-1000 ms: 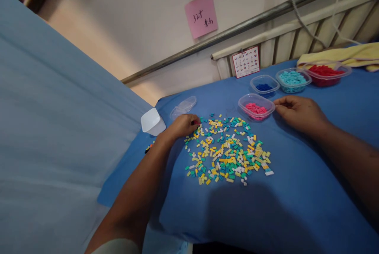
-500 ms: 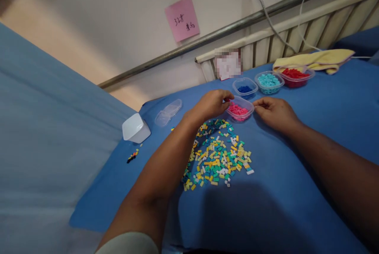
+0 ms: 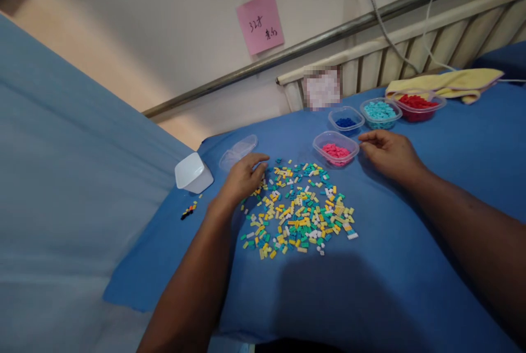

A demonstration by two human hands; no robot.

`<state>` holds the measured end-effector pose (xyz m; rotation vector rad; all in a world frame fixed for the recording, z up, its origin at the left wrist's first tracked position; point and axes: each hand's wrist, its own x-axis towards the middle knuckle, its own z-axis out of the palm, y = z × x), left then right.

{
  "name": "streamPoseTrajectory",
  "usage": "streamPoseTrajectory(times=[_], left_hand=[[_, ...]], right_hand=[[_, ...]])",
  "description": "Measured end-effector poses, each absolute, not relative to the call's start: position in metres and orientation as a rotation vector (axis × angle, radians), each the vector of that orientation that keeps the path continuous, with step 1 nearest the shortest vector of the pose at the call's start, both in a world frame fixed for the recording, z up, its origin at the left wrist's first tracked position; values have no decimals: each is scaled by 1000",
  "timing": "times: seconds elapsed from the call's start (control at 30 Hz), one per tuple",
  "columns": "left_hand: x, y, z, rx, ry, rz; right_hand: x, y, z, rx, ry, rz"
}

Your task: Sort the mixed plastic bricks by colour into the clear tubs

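My left hand [image 3: 244,177] hovers at the upper left edge of a spread of small toy bricks [image 3: 302,216] in yellow, green, teal and white. Its fingers are stretched out, and I see nothing in them. My right hand [image 3: 390,154] is beside a clear plastic container [image 3: 315,146] of pink bricks [image 3: 337,153]. Its thumb and fingers are slightly apart, with the tips close to the right rim; whether they touch it I cannot tell. Clear lids [image 3: 245,144] lie just behind my left hand, which partly hides them.
Behind the pink bricks stand containers of dark blue bricks [image 3: 346,124], turquoise bricks [image 3: 380,110] and red bricks [image 3: 417,102]. A yellow cloth [image 3: 447,84] lies near the radiator [image 3: 370,70]. On the left, a white tub [image 3: 193,173] stands near a few loose pieces [image 3: 189,210].
My left hand has moved left, from the pink bricks' container to the edge of the brick spread near the lids. My right hand stays beside the container. The view has shifted slightly.
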<state>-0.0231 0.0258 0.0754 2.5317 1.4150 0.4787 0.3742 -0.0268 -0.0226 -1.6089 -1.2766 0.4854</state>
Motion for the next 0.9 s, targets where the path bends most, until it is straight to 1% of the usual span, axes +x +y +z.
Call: streamPoseTrajectory(times=[0.13, 0.27, 0.3, 0.4, 0.53, 0.63, 0.73, 0.83, 0.9], left_hand=[[-72, 23, 47, 2381, 1629, 477], [-72, 18, 27, 2305, 1572, 361], [-66, 15, 27, 2298, 1509, 359], [-46, 6, 31, 2241, 1318, 439], [-39, 8, 33, 2286, 1327, 579], [-41, 19, 24, 2351, 1395, 449], [-38, 24, 16, 2342, 1331, 349], [-33, 18, 17, 2352, 1209, 356], [-31, 12, 21, 2340, 1115, 426]], right_hand=[[375, -35, -19, -1589, -1241, 460], [369, -53, -4, -1464, -1544, 187], [367, -57, 0, -1400, -1655, 148], [358, -65, 8, -1303, -1892, 167], [351, -69, 8, -1346, -2005, 101], [346, -67, 5, -1377, -2035, 19], [338, -54, 6, -1410, -2066, -55], [326, -26, 9, -1500, -2116, -148], [318, -4, 12, -1600, -2123, -191]])
